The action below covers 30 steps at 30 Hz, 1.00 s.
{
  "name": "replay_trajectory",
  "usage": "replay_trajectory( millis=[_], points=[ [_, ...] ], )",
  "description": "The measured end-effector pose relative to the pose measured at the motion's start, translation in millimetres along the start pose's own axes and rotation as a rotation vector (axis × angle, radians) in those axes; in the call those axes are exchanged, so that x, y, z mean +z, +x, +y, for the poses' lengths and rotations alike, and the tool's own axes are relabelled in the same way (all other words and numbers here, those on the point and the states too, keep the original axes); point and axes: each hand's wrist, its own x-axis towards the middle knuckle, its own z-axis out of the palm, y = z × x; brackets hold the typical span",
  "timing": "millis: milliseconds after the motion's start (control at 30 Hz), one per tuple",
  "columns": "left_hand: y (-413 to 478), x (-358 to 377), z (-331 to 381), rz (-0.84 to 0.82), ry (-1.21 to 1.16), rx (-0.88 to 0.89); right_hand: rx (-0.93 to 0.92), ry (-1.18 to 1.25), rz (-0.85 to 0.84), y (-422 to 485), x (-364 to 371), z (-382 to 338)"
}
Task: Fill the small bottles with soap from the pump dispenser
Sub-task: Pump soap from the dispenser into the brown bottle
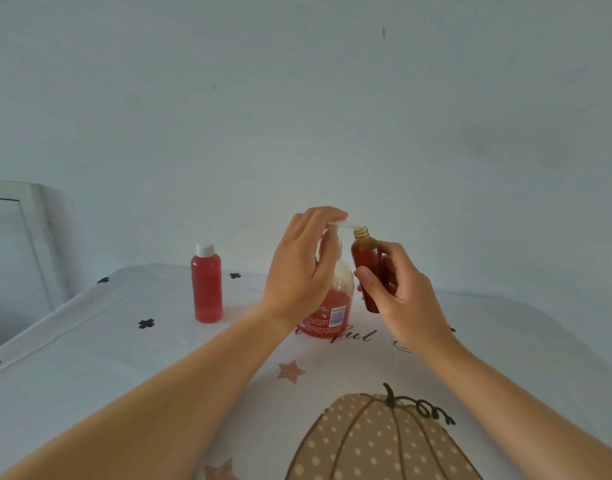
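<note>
A clear pump dispenser [332, 306] holding pink-red soap stands on the table. My left hand [304, 268] lies over its white pump head, fingers resting on top. My right hand [398, 296] grips a small amber bottle [366, 261], uncapped, lifted so its open mouth sits right under the pump's nozzle. The amber bottle looks filled with dark liquid up to its shoulder. A second small bottle [206, 287], full of red soap and closed with a white cap, stands upright to the left of the dispenser.
The table wears a white cloth [89, 358] printed with a dotted pumpkin, stars and black flowers. A white frame [37, 237] leans against the wall at the far left. A plain wall rises behind the table.
</note>
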Motion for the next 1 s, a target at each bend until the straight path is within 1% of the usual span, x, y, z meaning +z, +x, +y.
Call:
replay_trajectory(
  millis=[167, 267, 400, 500, 633, 733, 900, 1000],
  points=[
    [-6, -7, -6, -0.164, 0.012, 0.064, -0.035, 0.028, 0.027, 0, -1, -3],
    [-9, -5, -7, -0.218, 0.048, 0.101, -0.041, 0.04, 0.035, -1, -1, -5],
    [-9, -2, -5, -0.207, 0.111, 0.055, -0.048, 0.014, 0.033, -2, -4, -3],
    [-10, 0, -6, -0.195, 0.166, 0.082, -0.058, 0.0, 0.02, -4, -3, -2],
    [-8, 1, -8, -0.185, 0.108, 0.106, -0.038, 0.018, 0.032, -2, -1, -3],
    [-9, 0, -8, -0.213, 0.066, 0.111, -0.031, 0.027, 0.02, -1, -1, -2],
    [-14, 5, -5, -0.253, 0.135, 0.064, -0.043, 0.009, 0.04, 0, 2, -4],
    [-14, 11, -5, -0.265, 0.156, 0.054, 0.016, -0.005, 0.059, 1, -1, -2]
  ],
)
